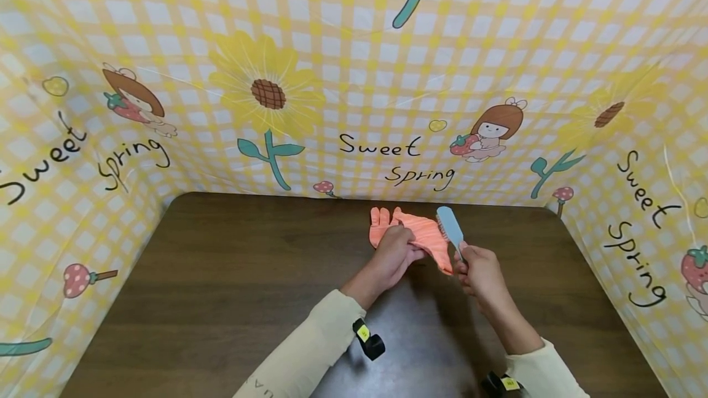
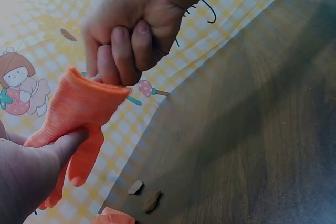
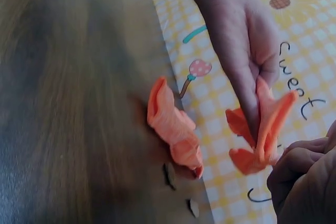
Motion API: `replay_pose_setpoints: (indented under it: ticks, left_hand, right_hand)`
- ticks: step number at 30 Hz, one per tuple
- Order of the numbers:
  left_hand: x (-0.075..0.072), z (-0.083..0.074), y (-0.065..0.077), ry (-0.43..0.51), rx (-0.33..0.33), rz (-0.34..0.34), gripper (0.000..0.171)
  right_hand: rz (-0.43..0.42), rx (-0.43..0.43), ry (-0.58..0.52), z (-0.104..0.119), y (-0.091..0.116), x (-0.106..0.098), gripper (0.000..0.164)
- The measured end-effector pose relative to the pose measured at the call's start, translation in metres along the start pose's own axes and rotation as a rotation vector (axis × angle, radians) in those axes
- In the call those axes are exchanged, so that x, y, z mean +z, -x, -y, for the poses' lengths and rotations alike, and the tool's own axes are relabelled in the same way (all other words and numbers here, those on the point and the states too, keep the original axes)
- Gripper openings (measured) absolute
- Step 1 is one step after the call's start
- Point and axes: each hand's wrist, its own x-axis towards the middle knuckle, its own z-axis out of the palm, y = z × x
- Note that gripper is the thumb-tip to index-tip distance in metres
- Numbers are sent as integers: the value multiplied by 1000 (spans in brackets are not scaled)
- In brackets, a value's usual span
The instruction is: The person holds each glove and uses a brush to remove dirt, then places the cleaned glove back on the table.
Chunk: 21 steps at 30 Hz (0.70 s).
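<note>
In the head view, my left hand [image 1: 394, 253] grips an orange knit glove [image 1: 424, 232] above the far part of the table, its fingers toward the left. My right hand [image 1: 481, 272] holds a light blue brush [image 1: 450, 224] by the handle, bristles against the glove's cuff side. Seen from the left wrist, the left thumb [image 2: 71, 142] presses on the glove [image 2: 79, 103], while the curled right hand [image 2: 131, 30] is right at its open cuff. The right wrist view has the glove [image 3: 270, 114] between both hands; neither wrist view shows the brush.
A second orange glove [image 3: 173, 129] lies crumpled near the table's edge in the right wrist view. Beside it are two small flat brownish pieces [image 3: 169, 176]. The dark wooden table [image 1: 249, 275] is bordered by a yellow checked cloth backdrop [image 1: 359, 66] at the back and sides.
</note>
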Motion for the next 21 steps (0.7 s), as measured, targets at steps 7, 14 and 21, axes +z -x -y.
replay_pose_setpoints:
  ticks: [7,14,21]
  left_hand:
    - [-6,-4,-1,38,48,4,64]
    - [-5,-12,2,-30,41,62,19]
    - [-4,-17,8,-24,44,215,49]
  right_hand:
    - [-21,10,-43,-6,-6,-8,36]
    - [98,-67,-94,8,15,8,36]
    - [110,-100,-30,16,27,30,36]
